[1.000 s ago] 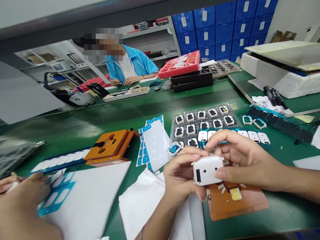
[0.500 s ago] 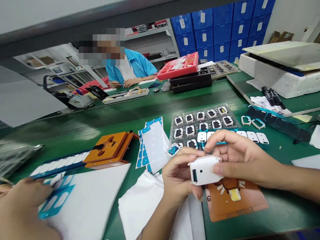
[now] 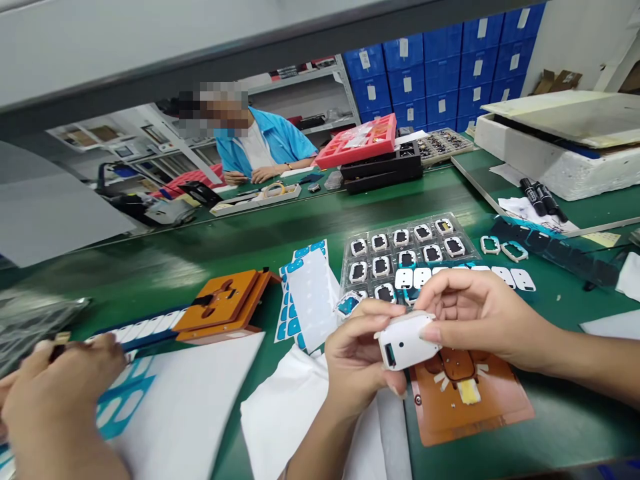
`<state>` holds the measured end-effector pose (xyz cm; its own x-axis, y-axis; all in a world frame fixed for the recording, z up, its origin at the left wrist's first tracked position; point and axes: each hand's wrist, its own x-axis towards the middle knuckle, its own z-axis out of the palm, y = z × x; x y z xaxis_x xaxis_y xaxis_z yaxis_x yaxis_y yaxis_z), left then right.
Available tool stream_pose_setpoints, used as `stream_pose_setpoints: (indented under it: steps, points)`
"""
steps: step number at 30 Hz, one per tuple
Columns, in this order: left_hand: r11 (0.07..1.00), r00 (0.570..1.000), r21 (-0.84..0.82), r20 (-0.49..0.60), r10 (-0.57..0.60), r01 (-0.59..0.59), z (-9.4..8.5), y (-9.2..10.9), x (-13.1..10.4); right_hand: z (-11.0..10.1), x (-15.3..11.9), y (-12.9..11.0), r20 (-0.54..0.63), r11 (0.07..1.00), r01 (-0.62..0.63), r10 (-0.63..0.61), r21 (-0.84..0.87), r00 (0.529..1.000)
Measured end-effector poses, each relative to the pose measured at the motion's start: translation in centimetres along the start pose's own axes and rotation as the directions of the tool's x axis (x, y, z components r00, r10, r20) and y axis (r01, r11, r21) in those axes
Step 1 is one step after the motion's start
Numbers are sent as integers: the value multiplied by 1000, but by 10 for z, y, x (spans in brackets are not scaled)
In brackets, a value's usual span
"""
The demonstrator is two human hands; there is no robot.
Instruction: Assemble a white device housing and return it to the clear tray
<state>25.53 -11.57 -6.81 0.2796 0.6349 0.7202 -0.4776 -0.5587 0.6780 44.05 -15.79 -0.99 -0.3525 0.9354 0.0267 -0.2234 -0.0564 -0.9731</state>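
Note:
A white rounded casing with a small round hole and a dark slot is held in both hands. My left hand wraps round its left side and lower edge. The thumb of my right hand presses on its right end, with the fingers curled behind it. Below the casing lies an orange fixture plate with a yellow patch. Behind the hands is a clear tray of white frames, with a row of white plates partly hidden by my right hand.
A white cloth lies left of my left forearm. Sheets with blue stickers and an orange block fixture stand further left. Another person's hands work at the far left. A person in blue sits across the bench.
The casing has tilted slightly in my hands, and my right thumb has shifted toward its upper right edge. The neighbour's hands at the left have moved. The view has shifted a little.

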Motion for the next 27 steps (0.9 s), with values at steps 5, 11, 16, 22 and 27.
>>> stream_pose_setpoints:
  steps: [5, 11, 16, 22, 27]
  points:
    - [1000, 1000, -4, -5, 19, -19, 1, 0, 1, -1, 2, 0, 36, 1000, 12, -12, -6, 999]
    - [1000, 999, -6, -17, 28, -28, 0, -1, 0, -2, 2, 1, 90, 1000, 9, -7, -26, 996]
    - [998, 999, -57, 34, 3, -1, -3, 0, -3, -1, -1, -2, 63, 993, 80, -75, -82, 995]
    - [994, 997, -109, 82, -10, 19, -3, 2, -4, 0, -3, -6, 72, 934, 296, -288, -198, 955]
    - [993, 993, -120, 116, 1, 13, -3, 1, -3, -2, -5, -6, 100, 785, 473, -475, -400, 874]
